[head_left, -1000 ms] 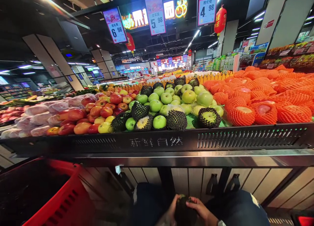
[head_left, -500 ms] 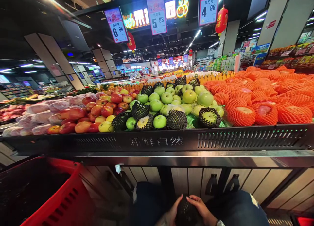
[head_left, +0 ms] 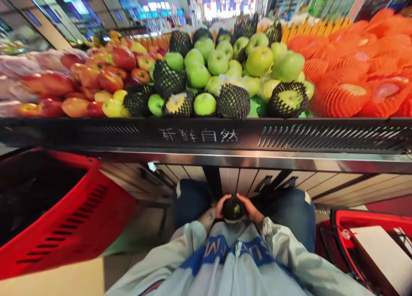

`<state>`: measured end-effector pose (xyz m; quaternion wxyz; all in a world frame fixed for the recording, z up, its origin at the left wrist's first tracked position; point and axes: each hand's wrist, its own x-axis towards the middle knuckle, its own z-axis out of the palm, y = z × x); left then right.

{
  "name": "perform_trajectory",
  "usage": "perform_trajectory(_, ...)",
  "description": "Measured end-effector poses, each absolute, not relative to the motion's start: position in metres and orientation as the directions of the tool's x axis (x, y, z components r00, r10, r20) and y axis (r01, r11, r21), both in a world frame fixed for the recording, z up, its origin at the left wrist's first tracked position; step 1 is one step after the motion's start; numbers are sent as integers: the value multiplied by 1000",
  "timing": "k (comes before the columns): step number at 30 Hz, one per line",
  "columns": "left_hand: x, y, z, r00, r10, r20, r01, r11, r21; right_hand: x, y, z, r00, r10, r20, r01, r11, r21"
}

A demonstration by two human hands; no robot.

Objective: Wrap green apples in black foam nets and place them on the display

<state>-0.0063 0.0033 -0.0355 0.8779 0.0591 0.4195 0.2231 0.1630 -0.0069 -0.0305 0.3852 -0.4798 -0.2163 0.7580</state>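
Low in front of my body, between my knees, I hold a green apple in a black foam net [head_left: 233, 209]. My left hand [head_left: 221, 206] is wrapped round its left side and my right hand [head_left: 251, 209] round its right side. A little green shows through the net; the rest of the fruit is dark. Above my hands, on the display stand, lies a pile of green apples [head_left: 217, 62]. Several of them wear the same kind of black foam net [head_left: 234, 101].
A black ledge [head_left: 199, 135] with a metal strip fronts the stand. Red apples [head_left: 111, 80] lie left of the green ones, fruit in orange foam nets [head_left: 346, 99] right. A red basket [head_left: 80, 218] stands at my left; another red basket [head_left: 334, 218] holds a white box [head_left: 380, 253] at my right.
My view has tipped downward, so the hands and netted apple appear higher in the picture. My sleeves and the right basket have come into view. Both hands still hold the apple.
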Motion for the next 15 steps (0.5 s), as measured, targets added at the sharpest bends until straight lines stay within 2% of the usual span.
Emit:
perform_trajectory(9, -4, 6, -46, 347, 589, -730, -578, 747, 328, 161, -6, -35, -153, 856, -494, -377, -513, -771)
perform_trajectory(15, -3, 3, -44, 259, 601, -757, -584, 721, 373, 151, -7, -45, -111, 849, -516, -351, -519, -779)
